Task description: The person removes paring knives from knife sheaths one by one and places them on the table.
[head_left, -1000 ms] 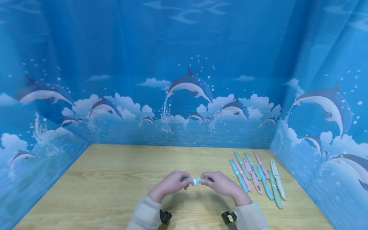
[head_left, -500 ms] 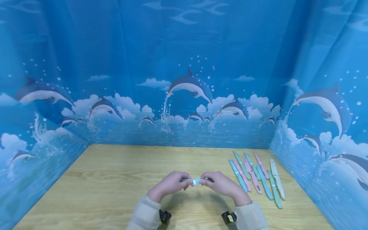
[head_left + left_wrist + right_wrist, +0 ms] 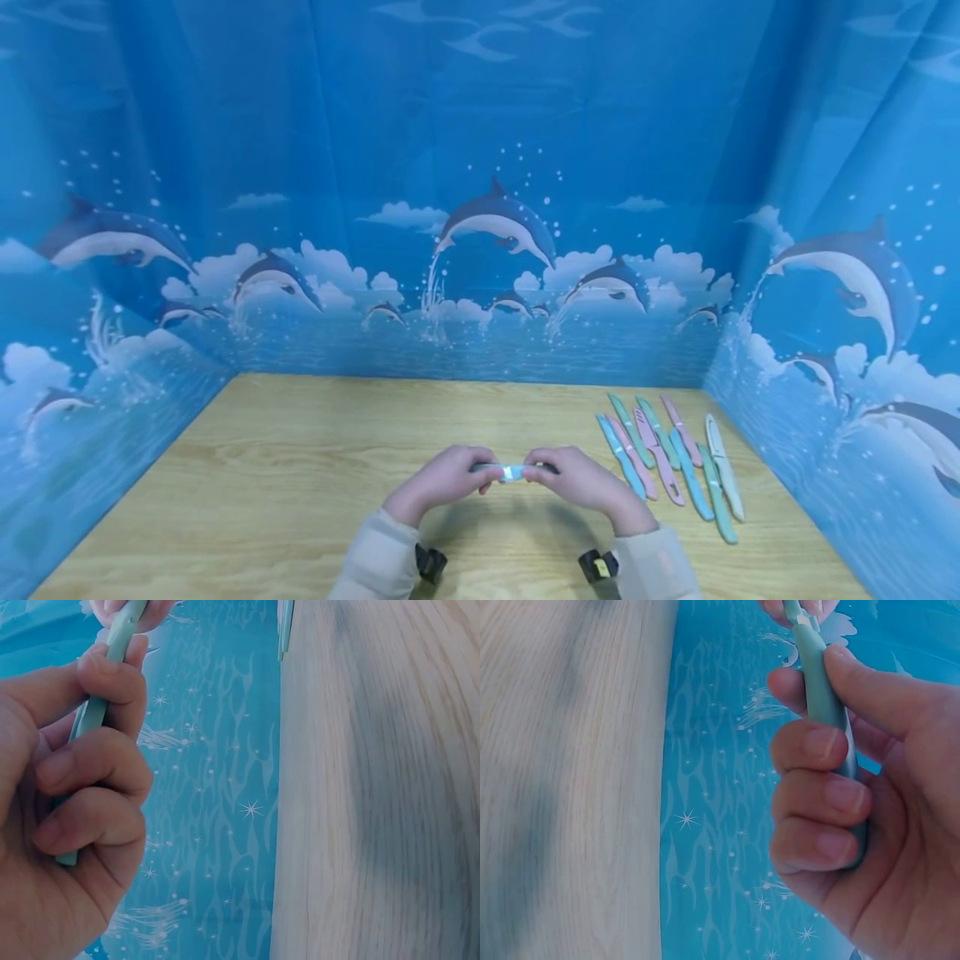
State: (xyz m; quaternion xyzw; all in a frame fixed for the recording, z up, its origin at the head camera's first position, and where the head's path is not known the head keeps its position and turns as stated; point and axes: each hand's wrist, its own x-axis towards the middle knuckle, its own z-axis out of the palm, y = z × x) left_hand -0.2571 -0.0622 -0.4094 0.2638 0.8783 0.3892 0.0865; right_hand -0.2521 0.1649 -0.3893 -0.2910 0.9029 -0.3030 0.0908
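A small teal knife (image 3: 512,472) in its sheath is held level just above the wooden table (image 3: 300,467), near the front middle. My left hand (image 3: 446,479) grips one end, fingers and thumb curled round it. My right hand (image 3: 577,482) grips the other end the same way. In the left wrist view the teal piece (image 3: 94,712) runs up through my left hand's (image 3: 82,825) curled fingers. The right wrist view has the teal handle (image 3: 821,690) wrapped by my right hand (image 3: 870,825), with a pale collar at its top. Most of the knife is hidden by the fingers.
Several sheathed knives (image 3: 667,458) in blue, pink, green and white lie in a row at the table's right side. A blue dolphin-print curtain (image 3: 480,250) walls the table at the back and on both sides.
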